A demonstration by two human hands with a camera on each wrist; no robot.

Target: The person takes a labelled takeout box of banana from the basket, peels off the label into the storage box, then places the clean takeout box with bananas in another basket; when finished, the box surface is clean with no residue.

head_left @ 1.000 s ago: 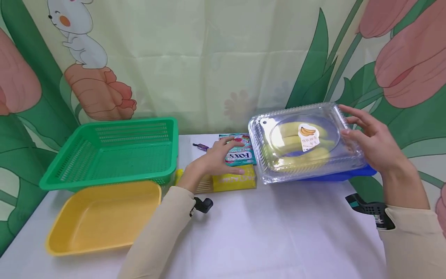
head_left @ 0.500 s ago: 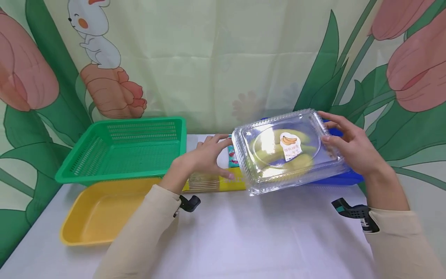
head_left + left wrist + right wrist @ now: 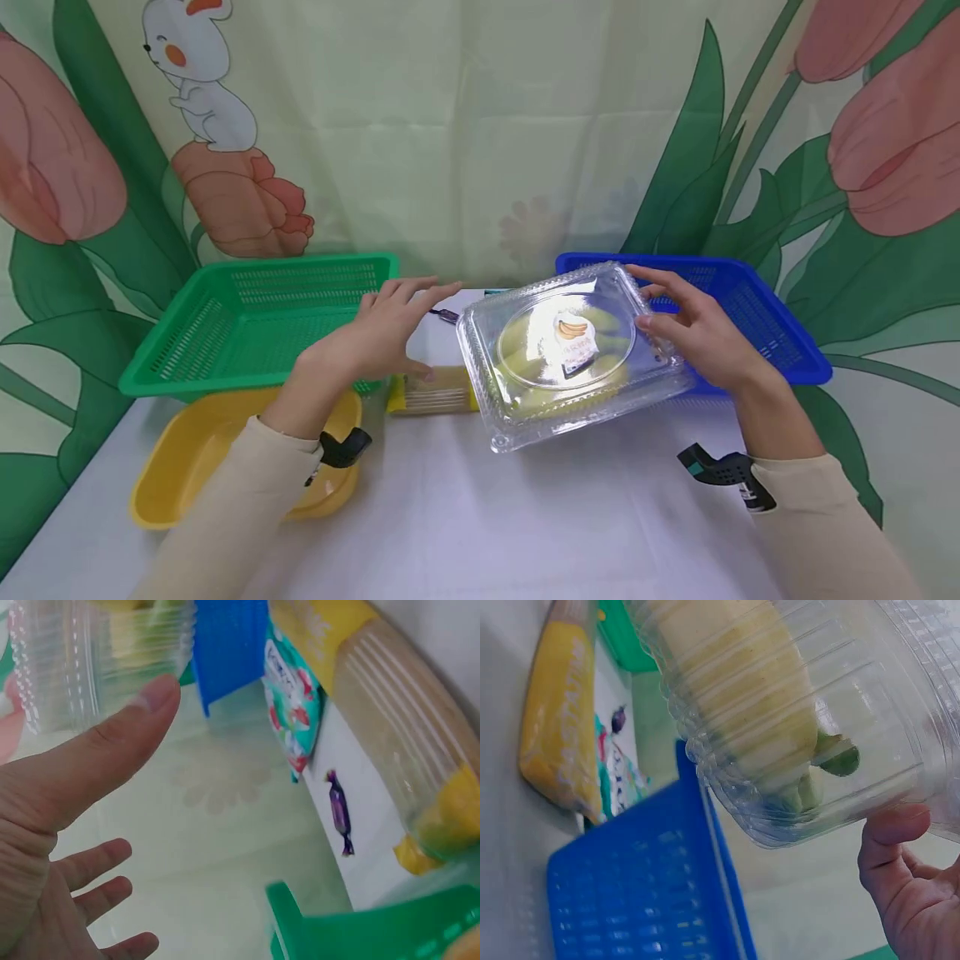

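Observation:
A clear plastic clamshell box (image 3: 517, 408) with bananas (image 3: 742, 690) inside is held up, tilted, over the table. My right hand (image 3: 697, 333) grips its right end, thumb on the near side. A banana sticker (image 3: 573, 337) is on the lid. My left hand (image 3: 367, 337), fingers spread, is left of the box and holds nothing. In the left wrist view the thumb (image 3: 112, 757) overlaps the box's edge. Below lie a yellow pasta packet (image 3: 435, 392), a wrapped purple candy (image 3: 339, 814) and a teal candy bag (image 3: 292, 697), mostly hidden behind the box in the head view.
At the back left stands a green basket (image 3: 300, 371), with a yellow basin (image 3: 161, 492) in front of it, partly behind my left arm. A blue basket (image 3: 787, 333) stands at the back right, behind my right hand. A printed curtain (image 3: 465, 167) hangs behind the table.
My right hand has brought the banana box leftward and nearer, away from over the blue basket, which now shows more. My left hand has moved left, off the packets.

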